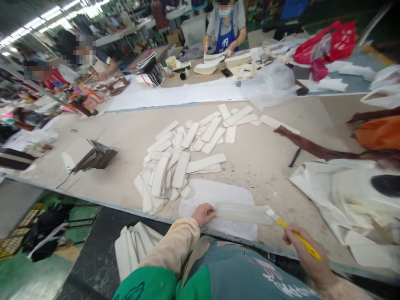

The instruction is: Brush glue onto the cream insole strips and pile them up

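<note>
At the table's near edge, my left hand (203, 214) is closed, its fingers pinching the left end of a long, pale translucent strip (240, 212). The strip lies on a white sheet (221, 192) and reaches past its right side. My right hand (308, 254) is wrapped round the yellow handle of a paintbrush (300, 238). The brush's whitish bristles touch or hover just over the strip's right end; I cannot tell which. Just beyond the sheet lies a loose heap of white rounded strips (180, 171), several overlapping.
A stack of dark-edged pieces (96, 156) stands on the left of the table (250, 166). More white strips (125, 250) lie below the near edge. At right are a cloth-covered container (350, 187) and a brown strap (312, 146). A co-worker (225, 31) brushes pieces opposite.
</note>
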Demonstrator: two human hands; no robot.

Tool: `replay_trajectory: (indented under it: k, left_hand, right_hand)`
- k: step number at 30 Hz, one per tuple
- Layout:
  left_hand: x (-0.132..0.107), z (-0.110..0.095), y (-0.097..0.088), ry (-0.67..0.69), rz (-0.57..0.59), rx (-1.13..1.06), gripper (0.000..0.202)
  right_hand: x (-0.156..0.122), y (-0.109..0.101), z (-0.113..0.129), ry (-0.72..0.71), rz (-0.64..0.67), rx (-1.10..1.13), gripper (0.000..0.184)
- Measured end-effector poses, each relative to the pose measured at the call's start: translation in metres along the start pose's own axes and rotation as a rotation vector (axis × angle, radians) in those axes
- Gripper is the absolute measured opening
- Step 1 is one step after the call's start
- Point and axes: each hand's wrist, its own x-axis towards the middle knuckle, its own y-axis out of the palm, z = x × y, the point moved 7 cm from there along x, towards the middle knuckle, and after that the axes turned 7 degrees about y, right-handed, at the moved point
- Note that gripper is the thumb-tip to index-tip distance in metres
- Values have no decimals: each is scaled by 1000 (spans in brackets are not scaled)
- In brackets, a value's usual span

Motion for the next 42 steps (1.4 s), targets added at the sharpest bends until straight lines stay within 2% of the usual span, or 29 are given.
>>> replay_trajectory:
  k: [3, 7, 10, 14, 18, 24, 28, 30, 31, 33, 35, 37, 39, 42]
  left_hand:
    - [24, 24, -34, -57, -40, 68, 12]
    - [82, 74, -83, -150, -72, 173, 23]
    - [129, 110, -105, -196, 20, 230, 29]
    - [165, 141, -112, -241, 239, 280, 18]
    - [172, 147, -108, -236, 396, 331, 16]
    - [171, 134, -107, -220, 432, 418, 24]
    - [175, 130, -128, -263, 342, 491, 33]
    - [179, 132, -148, -326, 225, 529, 37]
    - [180, 132, -161, -363, 105, 535, 37]
    - [180, 121, -177, -330, -80, 497, 37]
    - [175, 91, -175, -147, -144, 379, 35]
    - [159, 46, -158, 91, -110, 199, 33]
    - [133, -4, -133, 266, -42, 4, 32]
    - [91, -70, -90, 385, 96, -205, 31]
  right_hand:
    - [3, -3, 14, 22, -41, 14, 20]
    - [6, -5, 31, -11, -83, 2, 20]
    - [6, -3, 36, -20, -119, -37, 21]
    - [1, 3, 36, -5, -138, -62, 22]
    - [-7, 8, 35, 18, -157, -48, 19]
    - [-8, 14, 34, 19, -175, 10, 16]
    - [-7, 10, 36, -9, -217, 49, 15]
    - [-8, 4, 39, -40, -247, 67, 14]
    - [-8, 1, 40, -47, -264, 78, 15]
    - [-7, -6, 40, -39, -295, 120, 18]
    - [-6, -12, 37, -16, -325, 184, 21]
    - [-4, -17, 31, 0, -353, 257, 22]
    - [-3, -19, 25, 2, -367, 342, 20]
    - [0, -16, 16, -12, -319, 481, 24]
